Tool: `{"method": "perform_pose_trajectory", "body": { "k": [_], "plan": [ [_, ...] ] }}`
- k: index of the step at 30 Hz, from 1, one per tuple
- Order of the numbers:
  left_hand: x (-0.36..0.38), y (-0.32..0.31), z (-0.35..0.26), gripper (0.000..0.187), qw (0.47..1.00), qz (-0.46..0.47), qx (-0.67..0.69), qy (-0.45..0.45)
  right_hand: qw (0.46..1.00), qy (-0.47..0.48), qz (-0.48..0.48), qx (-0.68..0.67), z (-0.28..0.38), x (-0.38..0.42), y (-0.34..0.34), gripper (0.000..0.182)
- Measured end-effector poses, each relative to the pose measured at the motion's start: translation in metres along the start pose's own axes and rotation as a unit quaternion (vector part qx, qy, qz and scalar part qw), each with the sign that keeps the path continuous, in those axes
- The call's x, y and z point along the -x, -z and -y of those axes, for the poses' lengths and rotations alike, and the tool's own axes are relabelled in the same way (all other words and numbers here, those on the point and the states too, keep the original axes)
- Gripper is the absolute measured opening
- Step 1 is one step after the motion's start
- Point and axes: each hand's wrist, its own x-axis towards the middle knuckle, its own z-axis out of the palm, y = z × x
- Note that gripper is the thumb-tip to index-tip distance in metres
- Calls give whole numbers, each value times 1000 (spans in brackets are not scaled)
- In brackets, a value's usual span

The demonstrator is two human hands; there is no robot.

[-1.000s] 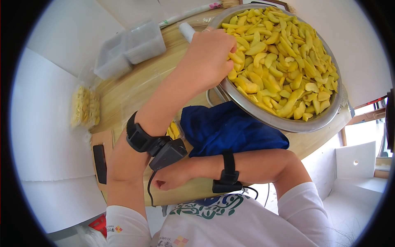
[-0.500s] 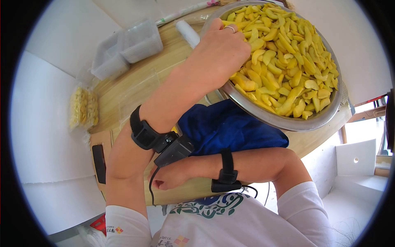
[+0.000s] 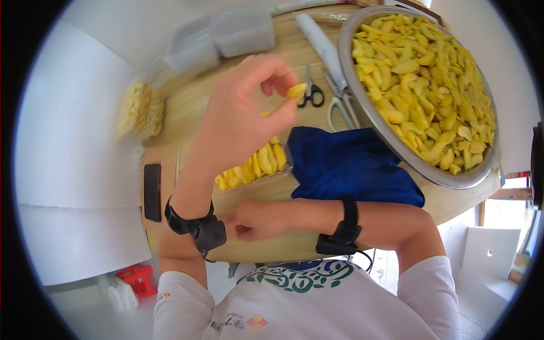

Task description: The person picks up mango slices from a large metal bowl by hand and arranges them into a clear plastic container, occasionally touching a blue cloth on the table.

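Note:
My left hand (image 3: 252, 107) is raised over the table, thumb and fingers pinching a yellow fruit slice (image 3: 296, 90). Beneath it, partly hidden by my wrist, a clear plastic box (image 3: 289, 161) holds several yellow slices (image 3: 260, 162) set side by side. My right hand (image 3: 258, 220) rests closed near the table's front edge, just below the box, and nothing shows in its fingers. At the upper right, a large metal basin (image 3: 391, 141) is heaped with similar slices (image 3: 425, 85).
A blue cloth (image 3: 345, 167) lies between box and basin. Black-handled scissors (image 3: 311, 96), a pale-handled pair (image 3: 339, 113) and a white roll (image 3: 320, 48) are beside the basin. Clear containers (image 3: 241, 34) stand at the back; a filled pack (image 3: 141, 110) and black phone-like object (image 3: 152, 192) are left.
My left hand has moved left from the basin to above the box, with a fruit slice in its fingers. The view has shifted, uncovering the scissors and the box. My right hand stays closed.

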Motion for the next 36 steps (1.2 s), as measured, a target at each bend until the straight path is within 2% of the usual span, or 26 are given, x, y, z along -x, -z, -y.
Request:
{"method": "perform_pose_trajectory", "body": {
  "k": [2, 7, 8, 10, 13, 23, 31, 36],
  "plan": [
    [25, 8, 14, 16, 999, -20, -1, 45, 1000, 22, 12, 7, 0, 1, 2, 10],
    [67, 4, 44, 20, 981, -110, -120, 110, 999, -27, 33, -16, 10, 0, 7, 7],
    [71, 2, 49, 20, 980, -113, -118, 112, 999, -30, 37, -16, 10, 0, 7, 7],
    [76, -1, 56, 23, 967, -125, -204, 92, 999, -33, 37, 7, 10, -1, 7, 7],
    [78, -8, 67, 23, 960, -146, -230, 69, 997, -51, 50, 5, 15, -2, 10, 8],
    [79, -19, 66, 21, 950, -115, -268, 110, 998, -45, 44, -6, 13, 1, 8, 8],
    [79, -21, 59, 21, 961, -94, -222, 138, 998, -40, 35, -13, 14, 1, 8, 7],
    [83, -18, 58, 21, 960, -87, -235, 126, 998, -45, 39, -13, 18, 1, 10, 6]
  ]
}}
